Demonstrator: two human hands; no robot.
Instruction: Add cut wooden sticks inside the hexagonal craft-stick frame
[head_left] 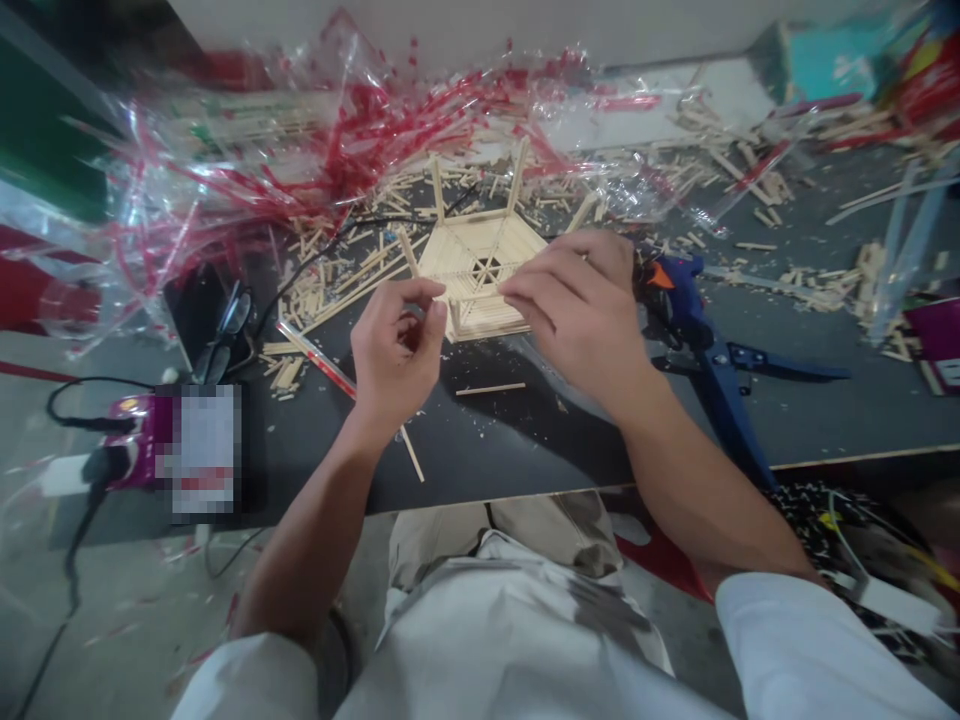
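Observation:
A six-sided frame of thin wooden sticks [517, 237] stands on the dark table, with short posts rising at its corners and a spoked opening in its middle. My left hand [397, 345] is at its front left corner, thumb and fingers curled together. Over its right front side reaches my right hand [581, 300], fingers bent and pressed together, covering part of the frame. What either hand pinches, if anything, is too small or hidden to make out. A single loose stick [491, 389] lies in front of the frame.
A blue glue gun [701, 340] with an orange tip lies right of my right hand. Cut stick pieces [307, 285] and crumpled red-and-clear plastic wrappers [360, 140] spread across the back. Glasses [225, 330], a phone [202, 450] and a purple power adapter [135, 440] sit at left.

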